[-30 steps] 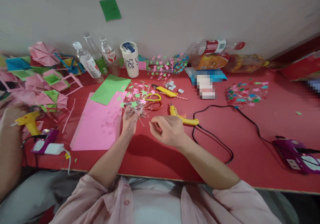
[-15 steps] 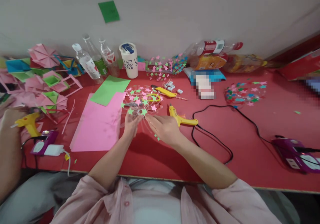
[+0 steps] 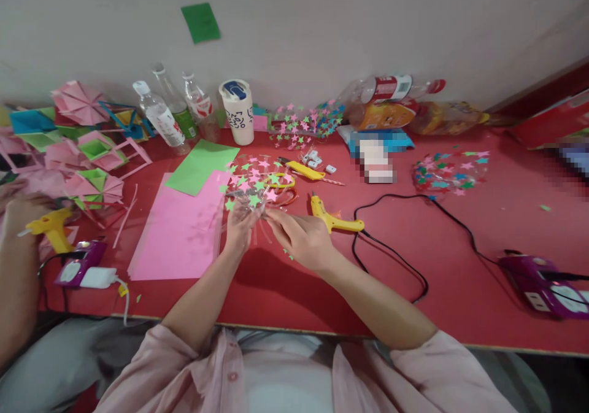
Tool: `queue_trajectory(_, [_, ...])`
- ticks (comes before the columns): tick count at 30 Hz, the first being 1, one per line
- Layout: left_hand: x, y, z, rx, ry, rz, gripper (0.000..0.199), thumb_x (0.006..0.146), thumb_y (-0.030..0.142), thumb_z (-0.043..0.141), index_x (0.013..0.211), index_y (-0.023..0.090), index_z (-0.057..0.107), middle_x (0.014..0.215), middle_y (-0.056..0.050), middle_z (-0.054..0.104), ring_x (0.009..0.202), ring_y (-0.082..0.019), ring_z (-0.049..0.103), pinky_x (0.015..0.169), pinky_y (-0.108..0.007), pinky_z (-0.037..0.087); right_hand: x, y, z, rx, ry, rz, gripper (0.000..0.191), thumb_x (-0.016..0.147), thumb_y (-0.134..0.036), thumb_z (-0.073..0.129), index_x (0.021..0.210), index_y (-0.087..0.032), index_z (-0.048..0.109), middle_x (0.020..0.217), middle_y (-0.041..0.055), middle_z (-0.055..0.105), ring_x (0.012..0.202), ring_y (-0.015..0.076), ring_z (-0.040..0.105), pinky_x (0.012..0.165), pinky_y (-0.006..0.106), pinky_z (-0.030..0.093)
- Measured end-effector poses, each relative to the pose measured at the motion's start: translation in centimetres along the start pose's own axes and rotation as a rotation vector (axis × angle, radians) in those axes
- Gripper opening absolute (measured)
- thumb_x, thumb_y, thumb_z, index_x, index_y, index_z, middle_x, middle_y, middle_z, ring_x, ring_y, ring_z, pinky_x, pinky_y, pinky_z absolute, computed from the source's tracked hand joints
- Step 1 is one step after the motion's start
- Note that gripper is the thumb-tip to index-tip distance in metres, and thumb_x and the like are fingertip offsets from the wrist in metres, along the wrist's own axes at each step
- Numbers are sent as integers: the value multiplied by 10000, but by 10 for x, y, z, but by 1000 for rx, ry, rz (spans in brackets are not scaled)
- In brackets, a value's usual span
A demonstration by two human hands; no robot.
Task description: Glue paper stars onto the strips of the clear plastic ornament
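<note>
A clear plastic craft piece (image 3: 255, 183), cut into thin strips and dotted with pink and green paper stars, is held just above the table. My left hand (image 3: 240, 229) grips its near left side. At its near right, the fingers of my right hand (image 3: 299, 235) are pinched together against the clear plastic; what exactly lies between them is hidden. Behind the piece, scissors (image 3: 288, 198) with red and yellow handles are partly visible. A yellow glue gun (image 3: 334, 216) lies just beyond my right hand. A few small green stars (image 3: 288, 253) are under that hand.
Pink sheets (image 3: 177, 235) and a green sheet (image 3: 202, 167) lie left. A yellow utility knife (image 3: 304, 169) is behind. Bottles (image 3: 161, 118) and a cup (image 3: 237, 112) line the wall. A black cord (image 3: 416, 272) loops right. Another person's arm (image 3: 18, 259) is at far left.
The starred plastic piece has turned and shifted slightly left, uncovering more of the scissors. Both hands stay on it, with the right fingers moved a little.
</note>
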State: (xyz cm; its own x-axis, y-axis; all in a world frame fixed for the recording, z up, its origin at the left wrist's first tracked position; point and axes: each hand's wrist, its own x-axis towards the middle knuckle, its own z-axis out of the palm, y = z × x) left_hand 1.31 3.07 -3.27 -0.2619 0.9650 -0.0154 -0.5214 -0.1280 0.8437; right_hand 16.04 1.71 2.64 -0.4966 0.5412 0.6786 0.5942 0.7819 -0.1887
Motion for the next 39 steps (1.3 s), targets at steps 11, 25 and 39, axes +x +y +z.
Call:
queue_trajectory(11, [-1,5,3,14,-7,-5,399,536,342,834,779,197,553,680,30,651,594,-108,636,609,-241,505,7,-2,-32,87,111,-127,287,835,-103,477,1100,-200,524,602,-36,612,508,93,528,514,225,399])
queue_trajectory(25, [0,4,2,38,-9,-10,338,565,331,815,763,190,580,659,25,639,567,-105,607,579,-238,481,7,-10,-12,-19,-3,-183,138,880,-109,479,937,-156,595,918,46,700,791,111,649,615,197,479])
queue_trajectory(39, [-1,1,4,2,-44,-16,292,597,272,797,787,199,587,677,37,636,577,-90,609,613,-227,496,0,-5,-3,123,85,-179,207,857,-76,520,1048,-142,566,944,78,724,888,152,690,782,255,584])
